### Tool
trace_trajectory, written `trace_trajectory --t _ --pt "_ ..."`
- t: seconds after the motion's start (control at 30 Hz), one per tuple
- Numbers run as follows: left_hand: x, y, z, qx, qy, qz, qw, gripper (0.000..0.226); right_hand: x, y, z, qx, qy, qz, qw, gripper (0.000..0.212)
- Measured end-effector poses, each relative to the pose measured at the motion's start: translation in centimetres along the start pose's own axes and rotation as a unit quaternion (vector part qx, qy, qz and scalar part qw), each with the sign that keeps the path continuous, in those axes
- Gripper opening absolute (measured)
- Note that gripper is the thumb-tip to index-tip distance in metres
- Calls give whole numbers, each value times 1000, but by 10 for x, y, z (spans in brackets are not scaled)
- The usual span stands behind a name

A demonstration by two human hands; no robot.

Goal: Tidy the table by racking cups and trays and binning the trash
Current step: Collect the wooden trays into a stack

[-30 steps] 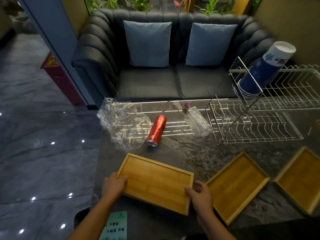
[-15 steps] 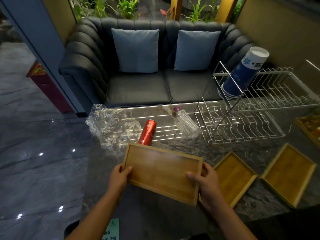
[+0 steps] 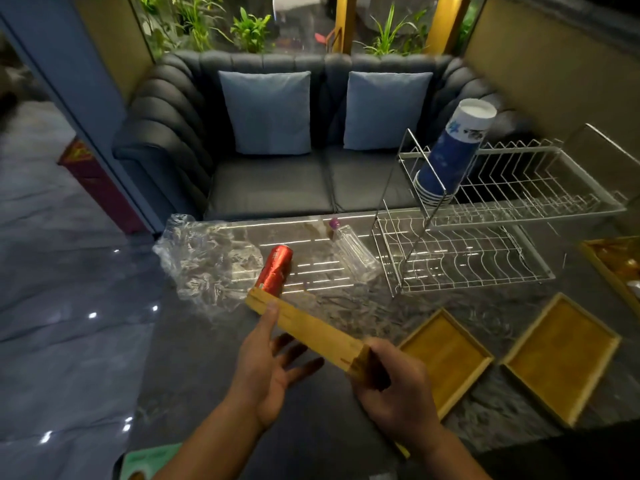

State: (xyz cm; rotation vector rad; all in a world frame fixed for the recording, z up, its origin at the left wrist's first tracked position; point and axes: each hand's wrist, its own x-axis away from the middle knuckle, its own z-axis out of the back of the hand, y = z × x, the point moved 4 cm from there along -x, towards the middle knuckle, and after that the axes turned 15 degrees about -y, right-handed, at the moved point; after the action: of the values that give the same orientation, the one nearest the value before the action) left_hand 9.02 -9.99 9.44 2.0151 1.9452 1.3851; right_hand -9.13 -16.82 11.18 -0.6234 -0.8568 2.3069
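Note:
I hold a bamboo tray (image 3: 311,329) tilted up on its edge above the dark marble table (image 3: 214,358). My right hand (image 3: 394,393) grips its near right corner. My left hand (image 3: 270,368) has its thumb on the tray's upper edge and its fingers spread straight beneath it. Two more bamboo trays (image 3: 446,355) (image 3: 561,362) lie flat to the right. A white wire rack (image 3: 485,230) stands at the back right with a stack of blue paper cups (image 3: 450,157) in its upper tier. A red can (image 3: 275,270), a clear plastic bottle (image 3: 353,249) and crumpled clear plastic wrap (image 3: 204,261) lie on the table.
Another bamboo tray (image 3: 616,265) with something in it shows at the right edge. A dark sofa (image 3: 277,181) with two blue cushions stands behind the table. A green card (image 3: 149,460) lies at the table's near edge. Glossy floor lies to the left.
The tray has been lifted off the table and turned from flat to edge-up. My left hand shifted from gripping its left side to supporting it with straight fingers.

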Motion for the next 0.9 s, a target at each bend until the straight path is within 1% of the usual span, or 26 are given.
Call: trace_trajectory --t 0.07,0.1,0.2,0.27,0.3,0.37,0.43,0.5,0.6,0.67,0.7,0.77,0.8,0.83,0.87,0.9 --pt "8 -7 -11 -9 30 4 1000 69 5 0 6 -7 -22 66 998 37" --pt "11 -10 -17 -11 44 6 999 73 6 -2 8 -4 -34 107 994 34" --pt "12 -24 -31 3 89 7 996 72 6 0 18 13 -60 193 979 20" --pt "8 -36 -41 20 99 12 995 69 5 8 26 16 -77 225 971 11" --pt "6 -43 -46 19 107 15 994 66 5 13 30 15 -86 235 968 10" --pt "2 -58 -52 -1 141 19 990 61 5 24 37 15 -106 248 963 14" --pt "0 -72 -56 -12 179 10 984 48 7 36 44 30 -133 255 957 24" --pt "0 -85 -60 -6 198 -3 980 40 7 45 52 56 -185 259 946 34" --pt "1 -99 -64 6 201 -12 979 46 11 56 68 105 -251 277 922 46" --pt "2 -103 -68 9 189 -19 982 48 17 62 82 97 -267 278 918 55" --pt "3 -103 -70 8 184 -29 982 51 19 66 89 68 -267 258 926 60" --pt "4 -102 -71 -10 180 -69 981 53 19 79 102 -18 -240 173 955 62" --pt "4 -101 -71 -25 177 -90 980 54 18 87 106 -54 -220 106 968 58" --pt "5 -101 -71 -38 171 -104 979 56 18 98 106 -85 -209 19 974 54" --pt "4 -102 -71 -46 162 -113 979 58 18 109 104 -129 -216 -82 965 52" --pt "4 -105 -71 -50 148 -117 981 61 21 117 98 -194 -239 -179 935 54"
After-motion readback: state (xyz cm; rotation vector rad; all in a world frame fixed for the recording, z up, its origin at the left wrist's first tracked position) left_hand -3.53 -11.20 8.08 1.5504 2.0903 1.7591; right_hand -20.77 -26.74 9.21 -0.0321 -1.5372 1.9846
